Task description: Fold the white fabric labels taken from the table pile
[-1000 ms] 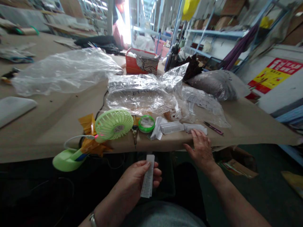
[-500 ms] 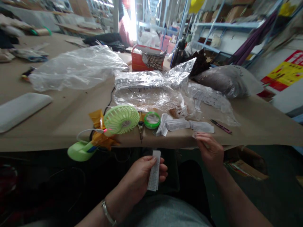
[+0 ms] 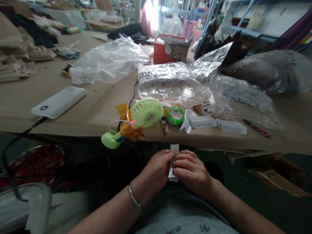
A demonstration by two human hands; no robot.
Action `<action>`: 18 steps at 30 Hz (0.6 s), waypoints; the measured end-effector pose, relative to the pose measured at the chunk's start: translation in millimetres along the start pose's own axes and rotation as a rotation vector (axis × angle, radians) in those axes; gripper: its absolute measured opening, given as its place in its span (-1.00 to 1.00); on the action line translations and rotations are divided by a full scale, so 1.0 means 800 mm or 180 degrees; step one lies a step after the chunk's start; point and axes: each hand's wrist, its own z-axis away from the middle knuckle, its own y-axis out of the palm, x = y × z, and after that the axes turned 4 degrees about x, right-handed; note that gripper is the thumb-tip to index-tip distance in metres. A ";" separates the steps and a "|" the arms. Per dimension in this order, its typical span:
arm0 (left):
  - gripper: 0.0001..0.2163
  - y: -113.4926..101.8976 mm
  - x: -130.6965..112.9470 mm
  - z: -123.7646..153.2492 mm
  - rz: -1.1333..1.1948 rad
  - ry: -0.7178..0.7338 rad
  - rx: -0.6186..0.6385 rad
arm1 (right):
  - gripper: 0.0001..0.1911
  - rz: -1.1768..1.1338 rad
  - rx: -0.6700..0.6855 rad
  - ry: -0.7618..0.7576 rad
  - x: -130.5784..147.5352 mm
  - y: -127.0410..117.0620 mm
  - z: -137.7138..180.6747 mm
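Observation:
Both my hands meet over my lap, below the table's front edge. My left hand [image 3: 157, 169] pinches a narrow white printed paper strip [image 3: 174, 152], and my right hand [image 3: 191, 170] grips the same strip from the other side. More white printed strips [image 3: 203, 122] lie in small stacks on the brown table [image 3: 97, 107] just above my hands. A further stack of strips [image 3: 232, 127] sits to their right.
A green clip-on fan [image 3: 146, 112] is fixed at the table edge, beside a green tape roll [image 3: 175, 115] and a hanging key [image 3: 163, 125]. Clear plastic bags [image 3: 175, 86], a white power bank [image 3: 58, 102], a red box [image 3: 168, 52] and a purple pen [image 3: 255, 127] lie on the table.
My right hand left the strips on the table and came down to join my left hand on the held strip. The view swung left and down.

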 end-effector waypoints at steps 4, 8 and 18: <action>-0.88 -0.003 0.002 -0.002 -0.0003 -0.0031 -0.0042 | -0.86 0.0038 0.0103 0.0038 0.005 -0.001 -0.001; -0.87 -0.002 0.002 0.001 -0.0032 -0.0012 -0.0104 | -0.84 0.0093 0.0237 0.0142 0.007 0.000 -0.002; -0.85 0.001 -0.003 0.009 -0.0125 -0.0122 0.0212 | -0.78 -0.0324 -0.0052 0.0416 0.008 -0.003 0.006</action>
